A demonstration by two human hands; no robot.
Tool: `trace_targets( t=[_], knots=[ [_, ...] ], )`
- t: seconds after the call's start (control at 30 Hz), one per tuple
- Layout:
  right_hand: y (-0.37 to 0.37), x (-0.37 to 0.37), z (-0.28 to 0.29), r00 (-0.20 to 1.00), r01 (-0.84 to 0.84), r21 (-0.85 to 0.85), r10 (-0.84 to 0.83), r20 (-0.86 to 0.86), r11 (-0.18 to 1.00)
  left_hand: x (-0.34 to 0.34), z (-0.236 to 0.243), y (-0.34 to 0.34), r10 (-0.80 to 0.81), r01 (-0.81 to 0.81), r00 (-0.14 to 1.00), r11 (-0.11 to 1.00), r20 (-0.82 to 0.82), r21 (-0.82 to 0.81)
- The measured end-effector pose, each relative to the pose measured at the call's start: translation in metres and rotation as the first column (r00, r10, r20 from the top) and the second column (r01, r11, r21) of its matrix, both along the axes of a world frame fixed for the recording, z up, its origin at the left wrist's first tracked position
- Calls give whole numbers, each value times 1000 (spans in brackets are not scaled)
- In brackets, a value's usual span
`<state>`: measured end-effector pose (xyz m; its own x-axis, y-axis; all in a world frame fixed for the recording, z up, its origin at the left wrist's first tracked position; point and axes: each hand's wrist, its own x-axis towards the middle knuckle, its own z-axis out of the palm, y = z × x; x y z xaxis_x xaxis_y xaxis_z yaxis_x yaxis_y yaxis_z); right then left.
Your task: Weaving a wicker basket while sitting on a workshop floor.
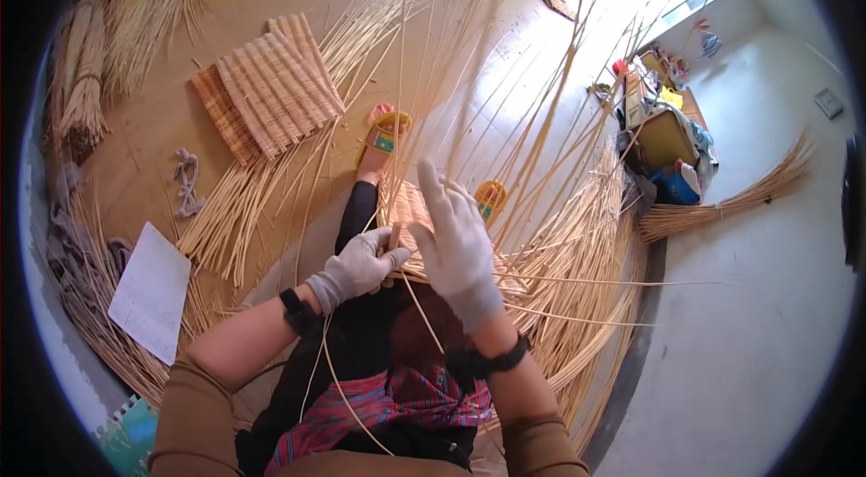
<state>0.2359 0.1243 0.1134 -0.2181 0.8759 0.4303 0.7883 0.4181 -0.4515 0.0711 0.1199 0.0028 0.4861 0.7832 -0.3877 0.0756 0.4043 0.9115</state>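
Note:
Both hands wear pale grey work gloves. My left hand (359, 266) is closed at the near edge of a wicker piece (411, 206) between my legs, with a short brown wooden stick (395, 234) standing up between thumb and fingers. Raised over the right side of that weaving, my right hand (458, 247) has its fingers stretched out and grips nothing. Long loose canes (532, 125) fan upward and away from the wicker piece. Part of the weaving is hidden behind my right hand. Several thin canes hang across my lap.
A pile of woven panels (271, 85) lies on the floor at left, over loose canes (230, 215). Cane bundles stand at far left and beside my right leg (577, 252). A white sheet (152, 292) lies at left. One cane bundle (740, 197) leans near a cluttered shelf (667, 134).

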Motion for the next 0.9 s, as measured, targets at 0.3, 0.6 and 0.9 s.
trace_targets(
  t=[0.3, 0.6, 0.9],
  knots=[
    [-119, 45, -47, 902, 430, -177, -432, 30, 886, 2, -18, 2, 32, -21, 992, 995, 119, -97],
    [-140, 39, -66, 68, 62, -591, -594, -801, 804, -13, -9, 16, -169, 194, 964, 975, 207, -108],
    [-126, 33, -47, 848, 313, 148, -207, -487, 938, -18, -46, 36, -426, 448, 783, 892, 454, 63]
  ],
)
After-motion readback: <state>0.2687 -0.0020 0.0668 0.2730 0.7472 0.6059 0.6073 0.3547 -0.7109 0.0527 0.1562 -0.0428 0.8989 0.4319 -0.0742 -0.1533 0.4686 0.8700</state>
